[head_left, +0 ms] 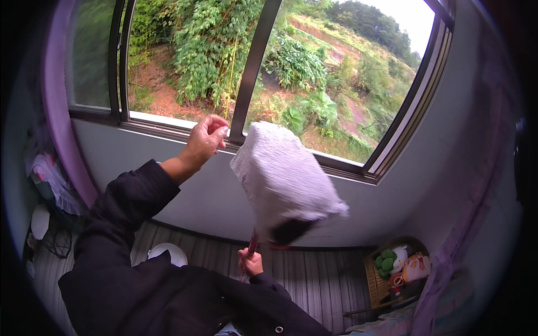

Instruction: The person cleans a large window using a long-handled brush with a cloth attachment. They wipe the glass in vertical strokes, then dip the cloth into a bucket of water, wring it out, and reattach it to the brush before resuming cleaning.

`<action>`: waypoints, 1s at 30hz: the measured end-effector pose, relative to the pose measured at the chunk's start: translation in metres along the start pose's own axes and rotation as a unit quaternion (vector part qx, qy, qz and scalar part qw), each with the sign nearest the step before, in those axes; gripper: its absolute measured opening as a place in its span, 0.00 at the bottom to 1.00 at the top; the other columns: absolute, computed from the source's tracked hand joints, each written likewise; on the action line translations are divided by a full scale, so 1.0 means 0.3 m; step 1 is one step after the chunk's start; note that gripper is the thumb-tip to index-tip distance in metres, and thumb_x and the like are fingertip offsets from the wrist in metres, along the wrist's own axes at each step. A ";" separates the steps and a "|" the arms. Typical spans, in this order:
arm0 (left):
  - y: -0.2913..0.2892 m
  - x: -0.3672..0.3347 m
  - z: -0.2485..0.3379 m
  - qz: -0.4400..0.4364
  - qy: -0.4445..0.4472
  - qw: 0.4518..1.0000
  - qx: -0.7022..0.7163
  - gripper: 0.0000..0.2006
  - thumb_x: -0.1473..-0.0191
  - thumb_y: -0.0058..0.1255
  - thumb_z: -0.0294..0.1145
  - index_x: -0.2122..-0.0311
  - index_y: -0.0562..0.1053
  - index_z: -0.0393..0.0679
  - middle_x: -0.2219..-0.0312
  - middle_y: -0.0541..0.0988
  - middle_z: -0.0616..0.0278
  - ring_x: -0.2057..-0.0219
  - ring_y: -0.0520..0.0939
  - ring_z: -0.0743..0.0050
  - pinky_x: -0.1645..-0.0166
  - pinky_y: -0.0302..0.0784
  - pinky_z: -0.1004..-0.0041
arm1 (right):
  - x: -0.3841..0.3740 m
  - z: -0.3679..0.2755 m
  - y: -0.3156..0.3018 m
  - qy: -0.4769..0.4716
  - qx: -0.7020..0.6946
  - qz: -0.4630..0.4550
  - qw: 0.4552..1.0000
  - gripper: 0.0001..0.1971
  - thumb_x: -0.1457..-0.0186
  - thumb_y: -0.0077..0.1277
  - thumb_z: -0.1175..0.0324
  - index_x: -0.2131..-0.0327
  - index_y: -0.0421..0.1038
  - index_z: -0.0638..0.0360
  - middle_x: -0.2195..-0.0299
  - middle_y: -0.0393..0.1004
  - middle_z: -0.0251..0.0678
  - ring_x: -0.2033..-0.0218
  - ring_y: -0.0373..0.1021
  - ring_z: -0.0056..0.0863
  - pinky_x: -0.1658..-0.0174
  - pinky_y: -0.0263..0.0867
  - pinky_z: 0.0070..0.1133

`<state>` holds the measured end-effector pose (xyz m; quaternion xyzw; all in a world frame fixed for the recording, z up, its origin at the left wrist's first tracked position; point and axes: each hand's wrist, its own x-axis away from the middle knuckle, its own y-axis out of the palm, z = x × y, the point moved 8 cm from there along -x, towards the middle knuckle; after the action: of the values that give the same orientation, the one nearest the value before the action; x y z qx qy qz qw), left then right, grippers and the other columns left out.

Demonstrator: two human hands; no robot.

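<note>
My right hand (250,262) is closed round the dark red handle (253,242) of a cloth-covered mop. A white, fluffy cloth (286,171) drapes over the mop's head, which is raised before the window and slightly blurred. A dark patch (290,231) shows beneath the cloth's lower edge. Higher up and to the left, my left hand (206,141) is lifted near the lower window frame (168,131). Its fingers are curled in towards the thumb, and I see nothing held in them.
The window (249,73) has dark frames, with trees and a slope outside. Purple curtains (60,112) hang at both sides. On the striped floor stand a white round basin (170,253), partly behind my sleeve, and a wicker basket (374,283) of plush toys at right.
</note>
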<state>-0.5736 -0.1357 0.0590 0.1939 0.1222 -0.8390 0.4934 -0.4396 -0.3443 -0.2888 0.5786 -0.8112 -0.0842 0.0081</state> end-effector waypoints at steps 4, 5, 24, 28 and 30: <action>0.103 0.158 0.358 -0.141 0.173 0.973 0.060 0.13 0.40 0.47 0.39 0.60 0.73 0.40 0.69 0.75 0.65 0.65 0.75 0.81 0.62 0.70 0.79 | -0.012 0.000 -0.048 -0.026 -0.091 0.026 0.995 0.21 0.41 0.47 0.47 0.72 0.65 0.56 0.84 0.61 0.23 0.84 0.58 0.12 0.80 0.55 0.14; 0.116 0.195 0.421 -0.175 0.236 0.956 0.016 0.16 0.41 0.47 0.42 0.58 0.74 0.39 0.66 0.75 0.62 0.61 0.75 0.77 0.57 0.69 0.76 | -0.013 -0.025 -0.050 -0.055 -0.061 0.031 0.996 0.24 0.40 0.43 0.43 0.70 0.64 0.56 0.83 0.61 0.23 0.84 0.58 0.12 0.80 0.55 0.14; -0.111 0.256 0.515 -0.030 0.389 0.920 -0.035 0.07 0.43 0.44 0.23 0.64 0.74 0.35 0.63 0.77 0.52 0.57 0.78 0.64 0.51 0.72 0.67 | 0.012 -0.251 -0.153 -0.230 0.198 0.258 0.917 0.14 0.39 0.47 0.57 0.71 0.67 0.58 0.83 0.63 0.36 0.83 0.62 0.28 0.76 0.62 0.24; -0.068 0.296 0.513 -0.068 0.402 0.909 -0.085 0.06 0.50 0.46 0.18 0.66 0.74 0.35 0.63 0.78 0.51 0.57 0.78 0.58 0.50 0.71 0.64 | 0.024 -0.288 -0.146 -0.242 0.205 0.256 0.913 0.15 0.40 0.47 0.56 0.70 0.67 0.58 0.83 0.63 0.36 0.83 0.62 0.27 0.76 0.62 0.24; -0.039 0.317 0.544 -0.108 0.439 0.881 -0.140 0.09 0.55 0.46 0.15 0.66 0.74 0.35 0.62 0.78 0.51 0.57 0.77 0.56 0.49 0.71 0.63 | 0.022 -0.286 -0.143 -0.238 0.199 0.262 0.914 0.15 0.40 0.48 0.56 0.70 0.67 0.58 0.83 0.63 0.35 0.82 0.62 0.25 0.76 0.62 0.24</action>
<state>-0.6589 -0.2691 0.1627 0.4568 0.4626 -0.6903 0.3175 -0.3921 -0.3750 -0.2109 0.2982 -0.9115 -0.0512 -0.2785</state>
